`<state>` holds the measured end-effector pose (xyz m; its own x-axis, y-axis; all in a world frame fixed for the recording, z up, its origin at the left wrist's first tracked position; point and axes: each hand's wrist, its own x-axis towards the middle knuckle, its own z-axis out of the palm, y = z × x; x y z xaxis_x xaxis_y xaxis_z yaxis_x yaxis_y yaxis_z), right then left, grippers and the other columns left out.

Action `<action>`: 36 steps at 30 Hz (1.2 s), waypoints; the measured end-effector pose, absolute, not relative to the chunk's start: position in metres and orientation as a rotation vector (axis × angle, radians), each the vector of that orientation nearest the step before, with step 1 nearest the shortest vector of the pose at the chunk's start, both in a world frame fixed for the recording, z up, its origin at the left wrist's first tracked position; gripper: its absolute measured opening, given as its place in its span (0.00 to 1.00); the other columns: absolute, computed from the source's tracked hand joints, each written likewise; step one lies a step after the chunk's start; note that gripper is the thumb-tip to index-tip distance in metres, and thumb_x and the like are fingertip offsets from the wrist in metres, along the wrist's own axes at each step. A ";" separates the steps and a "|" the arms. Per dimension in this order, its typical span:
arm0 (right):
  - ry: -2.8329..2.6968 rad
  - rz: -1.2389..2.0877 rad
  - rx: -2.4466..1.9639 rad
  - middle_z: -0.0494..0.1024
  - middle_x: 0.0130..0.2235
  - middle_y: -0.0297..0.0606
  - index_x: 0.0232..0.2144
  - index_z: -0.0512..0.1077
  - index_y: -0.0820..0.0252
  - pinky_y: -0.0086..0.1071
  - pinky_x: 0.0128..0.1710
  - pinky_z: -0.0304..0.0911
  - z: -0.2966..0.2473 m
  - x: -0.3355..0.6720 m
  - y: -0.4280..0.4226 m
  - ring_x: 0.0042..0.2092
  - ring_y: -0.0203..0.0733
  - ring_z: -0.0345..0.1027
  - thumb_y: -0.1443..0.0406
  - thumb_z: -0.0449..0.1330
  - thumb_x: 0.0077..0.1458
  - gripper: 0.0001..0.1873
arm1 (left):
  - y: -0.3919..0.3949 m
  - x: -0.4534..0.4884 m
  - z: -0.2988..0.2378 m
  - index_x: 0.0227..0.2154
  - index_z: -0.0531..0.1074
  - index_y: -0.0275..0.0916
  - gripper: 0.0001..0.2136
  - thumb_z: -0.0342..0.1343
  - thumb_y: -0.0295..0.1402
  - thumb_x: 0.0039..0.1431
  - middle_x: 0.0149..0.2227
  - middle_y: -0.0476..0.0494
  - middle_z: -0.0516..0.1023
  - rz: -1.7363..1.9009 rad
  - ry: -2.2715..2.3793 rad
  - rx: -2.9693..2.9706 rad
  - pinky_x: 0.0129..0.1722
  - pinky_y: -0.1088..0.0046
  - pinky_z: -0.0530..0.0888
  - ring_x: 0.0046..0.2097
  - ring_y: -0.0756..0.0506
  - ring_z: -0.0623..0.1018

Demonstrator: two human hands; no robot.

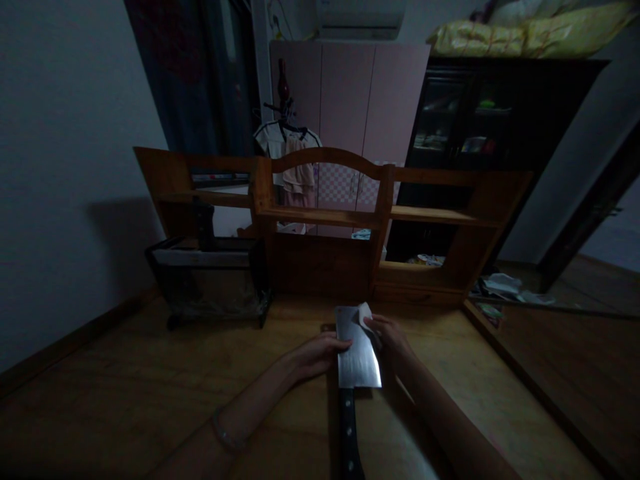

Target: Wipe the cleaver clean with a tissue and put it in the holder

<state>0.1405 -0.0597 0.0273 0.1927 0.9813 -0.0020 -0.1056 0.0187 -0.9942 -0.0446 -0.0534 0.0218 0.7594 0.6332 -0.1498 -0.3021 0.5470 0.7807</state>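
Note:
A cleaver (357, 363) with a broad steel blade and a black riveted handle is held above the wooden surface, its handle pointing towards me. My left hand (320, 355) grips the blade by its left edge, thumb on the flat face and the other fingers behind. On the opposite edge, near the far end of the blade, my right hand (393, 339) pinches a folded white cloth or tissue (365, 313) against the metal. The fingers behind the blade are hidden.
A knife block (215, 283) with a black-handled knife stands at the left. Behind it rises a wooden shelf unit (325, 215). The wooden surface (240, 387) has a raised edge (520, 373) at the right. Farther back are a pink wardrobe (345, 100) and a dark cabinet (480, 113).

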 end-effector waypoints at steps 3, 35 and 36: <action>-0.961 1.249 -1.163 0.79 0.27 0.43 0.35 0.76 0.68 0.31 0.23 0.63 0.027 0.139 -0.060 0.25 0.42 0.71 0.61 0.65 0.42 0.18 | -0.054 -0.046 0.021 0.35 0.76 0.28 0.08 0.61 0.26 0.52 0.37 0.35 0.78 0.574 0.448 0.863 0.43 0.70 0.70 0.36 0.45 0.78; -0.973 1.160 -1.329 0.72 0.20 0.37 0.22 0.73 0.63 0.29 0.20 0.54 0.025 0.149 -0.052 0.20 0.36 0.62 0.57 0.66 0.36 0.15 | -0.051 -0.046 0.018 0.38 0.76 0.29 0.12 0.64 0.24 0.48 0.37 0.38 0.79 0.584 0.473 0.820 0.43 0.71 0.70 0.36 0.47 0.78; -0.984 1.147 -1.333 0.72 0.20 0.37 0.22 0.72 0.64 0.29 0.20 0.52 0.024 0.150 -0.051 0.20 0.35 0.61 0.56 0.66 0.36 0.15 | -0.052 -0.046 0.019 0.38 0.76 0.29 0.12 0.64 0.24 0.48 0.36 0.38 0.79 0.583 0.475 0.818 0.43 0.71 0.70 0.36 0.47 0.78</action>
